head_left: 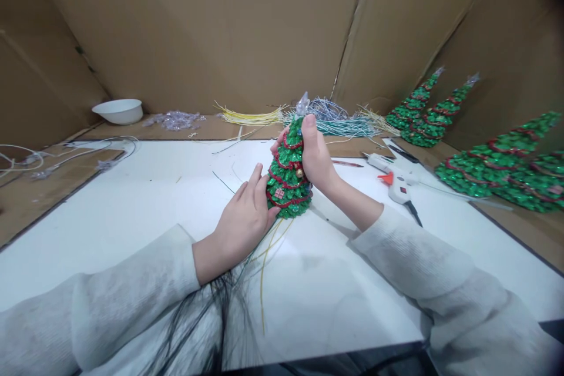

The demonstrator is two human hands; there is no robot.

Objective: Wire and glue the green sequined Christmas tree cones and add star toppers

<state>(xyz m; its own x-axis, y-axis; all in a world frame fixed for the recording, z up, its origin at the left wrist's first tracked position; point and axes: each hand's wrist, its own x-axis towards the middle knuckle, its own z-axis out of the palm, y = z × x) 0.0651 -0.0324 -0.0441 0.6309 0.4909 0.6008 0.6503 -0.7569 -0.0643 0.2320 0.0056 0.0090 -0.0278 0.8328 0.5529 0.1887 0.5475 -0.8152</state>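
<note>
The small green tree [285, 179] (red-garlanded, clear-tipped) leans slightly over the white tabletop [132, 200]; the right hand [318, 158] curls round its upper part, while the left hand [244, 208], fingers outstretched, touches its lower side.

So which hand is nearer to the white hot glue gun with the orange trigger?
Right. The right hand, high on the miniature Christmas tree, lies left of the hot glue gun; the left hand, at the tree's base, is farther left.
</note>
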